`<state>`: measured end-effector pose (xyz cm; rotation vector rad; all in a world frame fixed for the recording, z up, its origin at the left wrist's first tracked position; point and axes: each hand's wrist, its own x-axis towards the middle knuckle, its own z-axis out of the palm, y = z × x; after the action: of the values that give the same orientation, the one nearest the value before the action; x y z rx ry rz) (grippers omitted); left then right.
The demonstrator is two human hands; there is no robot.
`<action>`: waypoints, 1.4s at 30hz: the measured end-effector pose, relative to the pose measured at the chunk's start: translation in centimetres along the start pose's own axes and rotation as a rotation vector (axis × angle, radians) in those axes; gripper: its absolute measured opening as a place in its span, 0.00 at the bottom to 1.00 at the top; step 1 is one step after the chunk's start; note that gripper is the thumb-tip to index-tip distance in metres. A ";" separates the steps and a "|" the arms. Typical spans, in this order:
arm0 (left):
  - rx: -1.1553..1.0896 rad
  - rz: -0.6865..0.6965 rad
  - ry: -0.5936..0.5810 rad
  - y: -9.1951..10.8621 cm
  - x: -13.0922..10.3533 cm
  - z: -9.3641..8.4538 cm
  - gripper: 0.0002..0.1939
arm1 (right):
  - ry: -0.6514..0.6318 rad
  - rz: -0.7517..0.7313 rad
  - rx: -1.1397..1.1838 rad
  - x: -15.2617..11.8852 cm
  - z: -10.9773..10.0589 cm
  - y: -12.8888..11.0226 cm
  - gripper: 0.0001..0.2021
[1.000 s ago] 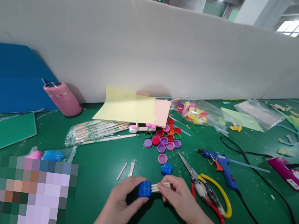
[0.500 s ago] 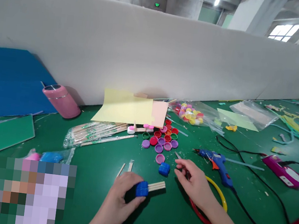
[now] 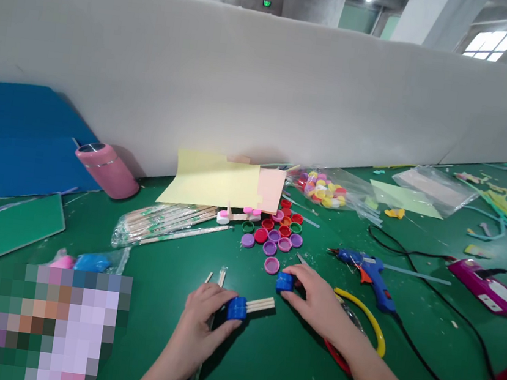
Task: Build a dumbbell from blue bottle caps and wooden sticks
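Note:
My left hand [image 3: 207, 318] grips a blue block [image 3: 237, 308] that looks like bottle caps joined together, between thumb and fingers. Short pale wooden sticks [image 3: 260, 305] stick out of its right side, toward my other hand. My right hand [image 3: 314, 296] pinches a second, similar blue block [image 3: 285, 282] just off the sticks' tips, with a gap between them. Scissors with red and yellow handles [image 3: 378, 335] lie partly hidden under my right forearm. Beyond the hands, loose coloured bottle caps [image 3: 272, 265] are spread on the green table.
A blue glue gun [image 3: 366, 270] lies at right, its black cord trailing toward a purple power strip [image 3: 486, 286]. Bagged wooden sticks [image 3: 161, 223], yellow paper [image 3: 215, 180] and a bag of caps [image 3: 325, 189] lie farther back. A pink tumbler [image 3: 108, 170] leans left.
My right hand has moved left and taken hold of the second blue block, which lay on the table. My left hand has shifted slightly up and left with its block.

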<state>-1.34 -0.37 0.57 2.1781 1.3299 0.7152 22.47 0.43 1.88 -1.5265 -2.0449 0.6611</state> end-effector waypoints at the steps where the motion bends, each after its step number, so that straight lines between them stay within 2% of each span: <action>1: 0.005 -0.001 -0.005 -0.1 0.0 0.0 0.12 | -0.022 -0.004 0.009 -0.2 -0.4 0.1 0.12; 6: 0.035 0.014 -0.044 -0.2 -0.1 -0.3 0.12 | -0.165 -0.044 0.031 -1.1 -1.5 0.2 0.13; 13: 0.062 0.024 -0.098 -0.2 0.1 -0.4 0.12 | -0.245 -0.080 0.014 -1.1 -1.0 -0.6 0.14; 24: 0.068 0.034 -0.068 -0.9 -0.1 -0.1 0.13 | -0.287 -0.063 0.033 -0.8 -0.8 -0.5 0.15; 42: 0.101 -0.017 -0.104 0.0 -0.2 0.1 0.10 | -0.316 -0.062 -0.003 -0.7 -0.8 -0.5 0.18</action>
<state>-1.32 -0.58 0.47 2.2468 1.3560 0.5318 22.87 -0.31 2.73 -1.4266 -2.3126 0.9246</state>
